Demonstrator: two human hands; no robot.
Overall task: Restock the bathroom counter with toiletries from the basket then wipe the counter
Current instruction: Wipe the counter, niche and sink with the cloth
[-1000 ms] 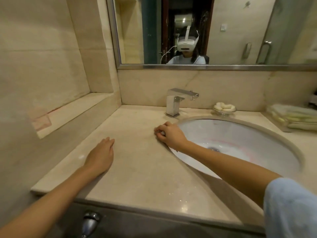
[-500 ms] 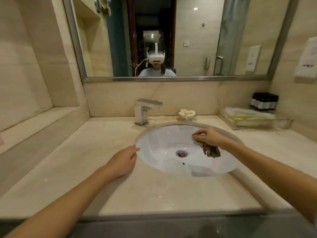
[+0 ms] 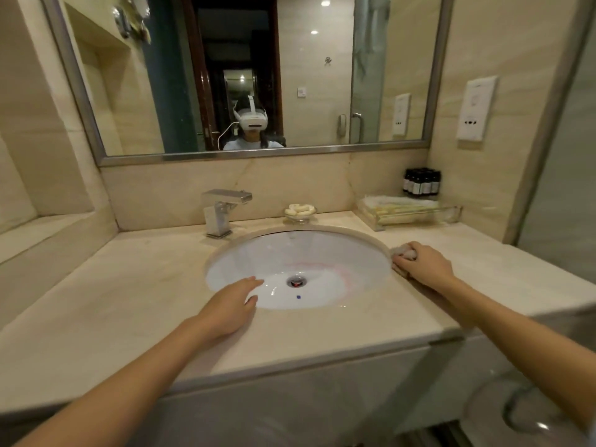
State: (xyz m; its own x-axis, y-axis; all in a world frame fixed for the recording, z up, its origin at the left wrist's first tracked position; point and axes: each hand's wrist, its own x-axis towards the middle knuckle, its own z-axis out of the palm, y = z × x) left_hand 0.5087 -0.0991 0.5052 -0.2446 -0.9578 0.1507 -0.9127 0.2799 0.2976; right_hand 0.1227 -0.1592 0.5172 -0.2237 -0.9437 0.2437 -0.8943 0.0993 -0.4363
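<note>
Head view: right hand (image 3: 422,264) curls over a bunched cloth (image 3: 402,252), pressing it to the counter (image 3: 129,301) just right of the sink (image 3: 290,253) rim, apparently for wiping. The wad is mostly hidden, so its long axis cannot be told. Left hand (image 3: 230,306) lies flat and empty at the front rim, probably bracing.

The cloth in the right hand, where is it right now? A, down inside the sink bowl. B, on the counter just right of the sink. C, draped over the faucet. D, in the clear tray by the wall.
B: the right hand grips the cloth against the counter, beside the right rim of the sink and outside the bowl.
</note>
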